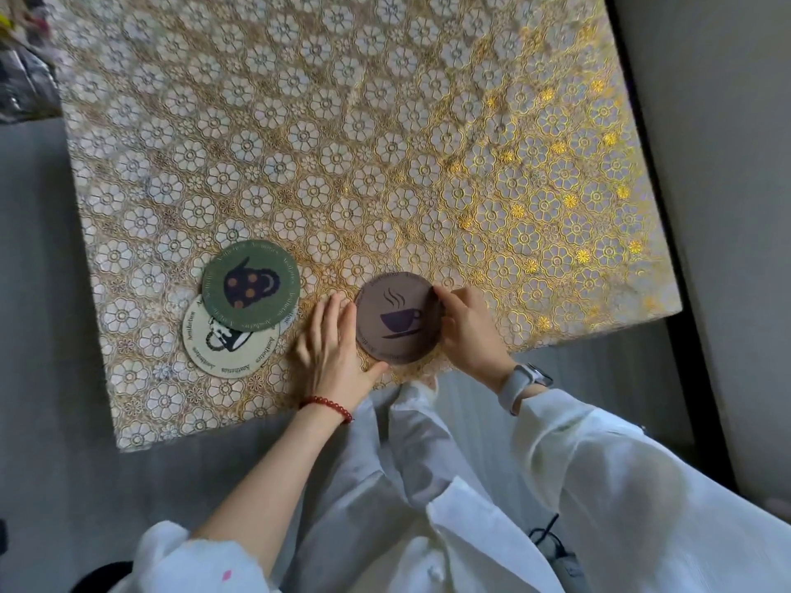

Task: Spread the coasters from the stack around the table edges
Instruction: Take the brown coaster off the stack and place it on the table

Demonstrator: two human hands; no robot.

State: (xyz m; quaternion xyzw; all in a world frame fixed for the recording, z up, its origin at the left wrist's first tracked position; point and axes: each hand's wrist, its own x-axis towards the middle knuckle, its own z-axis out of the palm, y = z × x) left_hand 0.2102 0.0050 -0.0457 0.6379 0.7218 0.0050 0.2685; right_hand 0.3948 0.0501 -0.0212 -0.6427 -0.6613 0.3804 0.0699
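A brown round coaster (398, 317) with a steaming cup print lies near the table's near edge. My left hand (331, 361) touches its left rim with fingers and thumb. My right hand (468, 331) grips its right rim. To the left, a green coaster (250, 285) with a dotted mug print lies partly over a cream coaster (227, 348) with a dark mug print. Both hands pinch the same brown coaster from opposite sides.
The table (385, 143) wears a gold and white flower-pattern cloth. Its near edge runs just below my hands, its right edge drops to a dark gap beside a grey wall (727, 164). Grey floor lies on the left. My white sleeves hang below.
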